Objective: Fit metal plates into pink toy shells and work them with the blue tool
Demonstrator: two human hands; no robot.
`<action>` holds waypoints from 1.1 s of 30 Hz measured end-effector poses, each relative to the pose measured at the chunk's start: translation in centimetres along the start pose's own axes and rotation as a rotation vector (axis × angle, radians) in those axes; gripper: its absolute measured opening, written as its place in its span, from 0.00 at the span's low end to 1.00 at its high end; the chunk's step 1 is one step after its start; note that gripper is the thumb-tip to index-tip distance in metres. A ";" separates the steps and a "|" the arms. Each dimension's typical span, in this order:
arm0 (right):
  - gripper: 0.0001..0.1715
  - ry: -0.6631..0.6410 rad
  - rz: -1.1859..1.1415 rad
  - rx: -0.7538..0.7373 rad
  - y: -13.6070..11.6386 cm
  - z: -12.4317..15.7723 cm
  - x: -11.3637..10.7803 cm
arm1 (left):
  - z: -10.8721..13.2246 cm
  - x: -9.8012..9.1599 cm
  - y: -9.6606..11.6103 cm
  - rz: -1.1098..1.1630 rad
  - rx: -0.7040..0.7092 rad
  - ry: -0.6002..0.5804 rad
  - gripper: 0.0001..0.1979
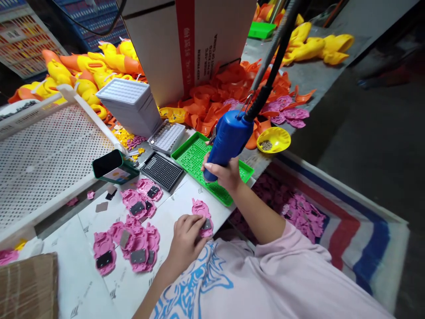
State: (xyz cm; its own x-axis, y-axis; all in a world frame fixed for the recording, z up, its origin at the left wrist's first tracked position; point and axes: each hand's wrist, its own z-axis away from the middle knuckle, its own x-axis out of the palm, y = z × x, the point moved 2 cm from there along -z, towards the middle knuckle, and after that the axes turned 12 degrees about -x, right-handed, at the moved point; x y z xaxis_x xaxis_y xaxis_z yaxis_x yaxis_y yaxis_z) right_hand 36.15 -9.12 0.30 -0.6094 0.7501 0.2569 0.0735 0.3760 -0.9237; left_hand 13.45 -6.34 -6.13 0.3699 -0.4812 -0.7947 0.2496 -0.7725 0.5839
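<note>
My right hand (226, 173) is closed around a blue electric screwdriver (227, 141) that hangs from a dark cable, its tip over the green screw tray (192, 155). My left hand (186, 239) presses down on a pink plastic part (202, 213) with a grey metal plate, at the near edge of the white table. A heap of similar pink parts (133, 235) with grey and black plates lies just left of that hand.
A black grid tray (161, 170), a dark green box (113, 166) and a stack of white trays (131, 104) stand behind. A yellow dish (275, 139) holds small screws. Orange and yellow toy parts (212, 106) pile around a cardboard box (186, 40). More pink parts (299, 212) fill a striped sack.
</note>
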 end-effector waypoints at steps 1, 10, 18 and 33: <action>0.13 -0.006 0.005 0.000 0.0 0.0 0.1 | 0.0 0.0 0.0 -0.002 -0.001 -0.001 0.17; 0.12 0.014 0.014 0.000 -0.2 -0.2 0.4 | -0.1 0.0 -0.1 -0.009 0.012 0.011 0.17; 0.10 0.042 -0.037 -0.028 -1.2 -0.7 0.1 | 0.0 0.0 0.1 -0.011 -0.002 -0.010 0.17; 0.23 -0.088 -0.242 -0.001 -4.7 2.4 1.4 | 0.1 0.2 0.3 0.014 -0.044 -0.059 0.18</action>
State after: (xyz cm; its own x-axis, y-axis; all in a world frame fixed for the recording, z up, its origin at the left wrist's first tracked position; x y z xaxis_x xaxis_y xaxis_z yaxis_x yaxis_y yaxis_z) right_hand 33.01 -11.13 4.37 -0.6757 0.5881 0.4445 -0.0822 0.5391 -0.8382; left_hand 13.52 -6.72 -6.11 0.3206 -0.5164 -0.7941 0.2846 -0.7471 0.6007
